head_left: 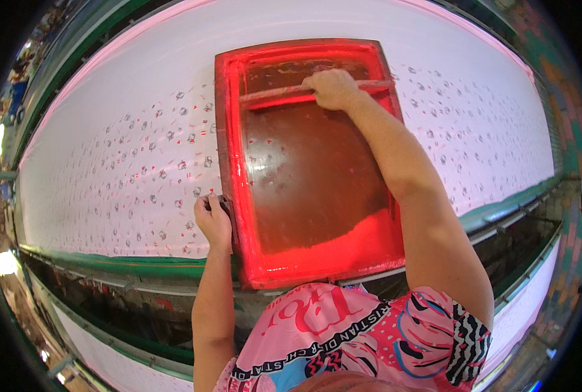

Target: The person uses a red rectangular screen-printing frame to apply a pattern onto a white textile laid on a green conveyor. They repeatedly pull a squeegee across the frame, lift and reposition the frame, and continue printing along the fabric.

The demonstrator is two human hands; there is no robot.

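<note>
A screen-printing frame coated with red ink lies on white printed fabric, with a pool of red along its near end and brown mesh showing in the middle. My right hand grips a long red-stained squeegee that lies crosswise near the far end of the frame, red ink beside it. My left hand is closed on a dark fitting at the frame's left side, near the front edge of the table; part of that fitting is hidden by the fingers.
The green table edge and a metal rail run below the fabric. A second fabric-covered table lies behind me, across a dark gap. Brick paving shows at the right, with lights and clutter at the far left.
</note>
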